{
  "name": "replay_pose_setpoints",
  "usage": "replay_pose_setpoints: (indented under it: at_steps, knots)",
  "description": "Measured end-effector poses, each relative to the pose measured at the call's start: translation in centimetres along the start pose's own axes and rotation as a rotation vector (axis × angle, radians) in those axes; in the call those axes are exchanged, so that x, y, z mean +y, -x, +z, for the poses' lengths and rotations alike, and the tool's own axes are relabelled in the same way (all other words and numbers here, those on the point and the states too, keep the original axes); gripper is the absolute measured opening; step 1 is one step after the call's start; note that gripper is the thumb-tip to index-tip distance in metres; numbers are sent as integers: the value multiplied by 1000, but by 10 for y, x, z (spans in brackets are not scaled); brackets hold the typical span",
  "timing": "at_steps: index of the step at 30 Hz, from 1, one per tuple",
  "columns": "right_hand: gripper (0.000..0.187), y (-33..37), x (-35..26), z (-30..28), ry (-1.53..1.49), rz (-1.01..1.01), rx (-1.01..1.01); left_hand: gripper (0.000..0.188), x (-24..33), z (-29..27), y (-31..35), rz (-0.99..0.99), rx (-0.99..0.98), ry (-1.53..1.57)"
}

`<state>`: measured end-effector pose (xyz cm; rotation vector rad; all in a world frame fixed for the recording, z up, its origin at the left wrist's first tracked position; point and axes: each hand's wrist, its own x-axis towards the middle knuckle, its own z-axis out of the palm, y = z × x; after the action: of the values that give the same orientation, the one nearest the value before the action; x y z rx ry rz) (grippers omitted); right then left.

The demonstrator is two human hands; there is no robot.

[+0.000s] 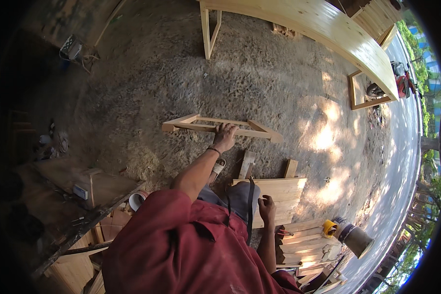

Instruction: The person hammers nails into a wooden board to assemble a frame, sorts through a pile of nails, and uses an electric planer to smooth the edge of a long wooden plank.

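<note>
Trapezoidal wooden frame (196,127), one: lies ahead of the body, long axis running left to right. Left hand (225,136), the nearer: clamped on the near rail about mid-length; frame extends to both sides, far rail beyond the knuckles. Right hand (267,208): well apart, back beside the thigh (242,200), fingers loosely curled; contents, if any, cannot be told.

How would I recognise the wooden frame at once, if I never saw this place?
Find the long, pale wooden table at the top right. Below it, over rough ground, is a slim, angular wooden frame. Unlike the table's frame-shaped legs, it is gripped by the left hand.
</note>
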<state>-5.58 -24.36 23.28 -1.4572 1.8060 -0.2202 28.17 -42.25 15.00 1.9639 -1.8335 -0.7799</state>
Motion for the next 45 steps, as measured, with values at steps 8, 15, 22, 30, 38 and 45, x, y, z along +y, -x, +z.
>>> replay_pose_setpoints:
  at_steps: [8, 15, 22, 30, 38, 45]
  knots:
    - [53, -182, -115, -12, -88, -142, 285, 40, -12, -29, -47, -49, -60, 109]
    - [69, -330, -136, -2, -272, 156, 289, 46, -36, -70, -73, 112, 167, 306]
    - [39, -341, -174, -9, -685, 231, -12, 65, -203, -145, 1, -866, 734, 48]
    - [40, -337, -173, -16, -550, 246, 28, 72, -209, -145, -5, -764, 303, 635]
    - [44, -348, -186, -12, -538, 291, 98, 68, -209, -157, -19, -683, 307, 637]
    - [53, -351, -181, -15, -512, 306, 85, 66, -209, -157, -20, -619, 283, 621]
